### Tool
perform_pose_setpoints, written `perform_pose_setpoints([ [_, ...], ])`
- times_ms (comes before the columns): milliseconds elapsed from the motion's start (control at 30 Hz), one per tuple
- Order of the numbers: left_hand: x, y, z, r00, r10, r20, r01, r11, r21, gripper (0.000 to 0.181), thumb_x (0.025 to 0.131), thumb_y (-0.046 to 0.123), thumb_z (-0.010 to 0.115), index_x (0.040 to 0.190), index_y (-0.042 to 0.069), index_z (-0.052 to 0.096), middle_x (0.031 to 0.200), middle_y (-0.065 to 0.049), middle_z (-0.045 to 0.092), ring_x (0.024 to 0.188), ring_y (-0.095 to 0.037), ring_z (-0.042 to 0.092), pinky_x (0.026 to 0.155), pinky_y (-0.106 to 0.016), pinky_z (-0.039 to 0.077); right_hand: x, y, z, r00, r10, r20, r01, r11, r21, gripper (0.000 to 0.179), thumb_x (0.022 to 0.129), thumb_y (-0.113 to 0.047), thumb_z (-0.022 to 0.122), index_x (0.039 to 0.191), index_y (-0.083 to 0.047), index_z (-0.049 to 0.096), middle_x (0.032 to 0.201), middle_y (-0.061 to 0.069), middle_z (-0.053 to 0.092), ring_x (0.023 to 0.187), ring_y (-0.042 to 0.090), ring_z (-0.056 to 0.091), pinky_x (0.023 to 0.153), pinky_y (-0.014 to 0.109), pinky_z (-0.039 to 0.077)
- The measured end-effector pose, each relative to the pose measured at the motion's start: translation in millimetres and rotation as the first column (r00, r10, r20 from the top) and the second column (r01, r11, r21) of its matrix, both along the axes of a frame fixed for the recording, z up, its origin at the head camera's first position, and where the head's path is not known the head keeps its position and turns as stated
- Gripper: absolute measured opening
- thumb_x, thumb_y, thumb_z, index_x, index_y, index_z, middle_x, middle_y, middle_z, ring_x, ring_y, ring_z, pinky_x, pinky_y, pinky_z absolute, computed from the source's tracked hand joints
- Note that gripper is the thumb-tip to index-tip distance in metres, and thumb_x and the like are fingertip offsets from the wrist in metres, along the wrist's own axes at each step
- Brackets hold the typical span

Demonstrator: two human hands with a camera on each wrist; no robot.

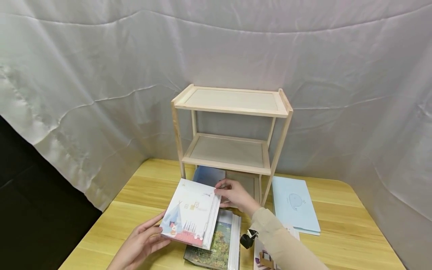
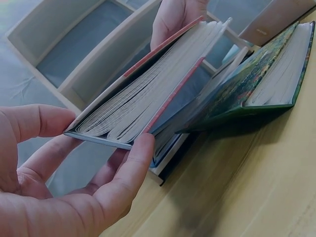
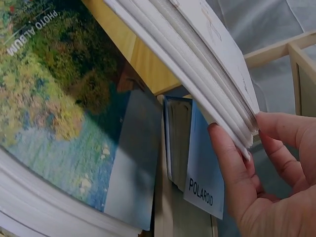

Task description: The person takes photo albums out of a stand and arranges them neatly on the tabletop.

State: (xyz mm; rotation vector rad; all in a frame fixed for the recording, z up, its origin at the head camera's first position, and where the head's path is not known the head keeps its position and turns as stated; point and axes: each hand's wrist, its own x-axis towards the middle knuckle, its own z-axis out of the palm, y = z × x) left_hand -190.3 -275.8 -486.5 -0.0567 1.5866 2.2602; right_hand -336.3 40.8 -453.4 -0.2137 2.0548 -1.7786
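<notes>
Both hands hold up a thick white photo album (image 1: 189, 210) with a tent picture on its cover. My left hand (image 1: 144, 240) pinches its lower left corner; in the left wrist view the fingers (image 2: 140, 153) and thumb grip its cover edges. At the upper right corner, my right hand (image 1: 237, 195) pinches the album, thumb and fingers on opposite covers. Partly beneath it lies a photo album with a garden painting (image 3: 64, 98), its lower end toward me. A blue album marked POLAROID (image 3: 205, 168) rests on the bottom shelf, partly hidden.
A pale wooden three-tier rack (image 1: 233, 100) stands at the back of the wooden table (image 1: 152, 183). Right of it lies a light blue whale-printed book (image 1: 293, 202). Another illustrated book (image 1: 263, 258) is partly covered by the right sleeve (image 1: 283, 240). Grey cloth (image 1: 233, 48) hangs behind.
</notes>
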Motion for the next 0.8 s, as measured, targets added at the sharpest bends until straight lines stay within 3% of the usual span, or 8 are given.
perform_pose_setpoints([
  [200, 6.2, -5.9, -1.4, 0.999, 0.017, 0.035, -0.017, 1.000, -0.002, 0.068, 0.100, 0.014, 0.058, 0.159, 0.013, 0.025, 0.138, -0.005, 0.058, 0.121, -0.025, 0.063, 0.108, -0.048, 0.049, 2.9, -6, -3.4, 0.999, 0.036, -0.023, -0.036, 0.999, 0.000, 0.029, 0.094, -0.023, 0.071, 0.117, -0.005, 0.063, 0.098, 0.009, 0.056, 0.080, 0.022, 0.058, 0.076, 0.040, 0.064],
  [367, 8.9, -14.6, -3.9, 0.997, 0.039, 0.063, -0.039, 0.999, -0.006, 0.061, 0.100, 0.016, 0.059, 0.156, 0.021, 0.037, 0.133, -0.002, 0.061, 0.120, -0.027, 0.063, 0.107, -0.047, 0.050, 5.7, -14, -5.6, 0.998, 0.049, -0.027, -0.049, 0.999, -0.007, 0.028, 0.094, -0.022, 0.071, 0.116, -0.006, 0.063, 0.097, 0.008, 0.056, 0.078, 0.020, 0.058, 0.077, 0.040, 0.064],
  [600, 12.5, -33.1, -11.3, 0.996, 0.049, 0.074, -0.048, 0.999, -0.015, 0.039, 0.102, 0.018, 0.056, 0.132, 0.043, 0.061, 0.128, 0.008, 0.062, 0.119, -0.023, 0.063, 0.106, -0.046, 0.052, 7.5, -27, -7.8, 0.995, 0.089, -0.049, -0.088, 0.996, 0.012, 0.027, 0.094, -0.018, 0.072, 0.117, -0.006, 0.064, 0.096, 0.011, 0.060, 0.077, 0.022, 0.065, 0.079, 0.042, 0.063],
  [800, 15.2, -48.7, -15.8, 0.994, 0.052, 0.093, -0.050, 0.999, -0.022, 0.033, 0.103, 0.020, 0.055, 0.119, 0.047, 0.065, 0.122, 0.012, 0.063, 0.117, -0.020, 0.064, 0.105, -0.043, 0.053, 10.8, -41, -7.4, 0.992, 0.111, -0.064, -0.109, 0.993, 0.042, 0.026, 0.095, -0.018, 0.071, 0.117, -0.006, 0.064, 0.097, 0.012, 0.061, 0.080, 0.024, 0.066, 0.081, 0.043, 0.063],
])
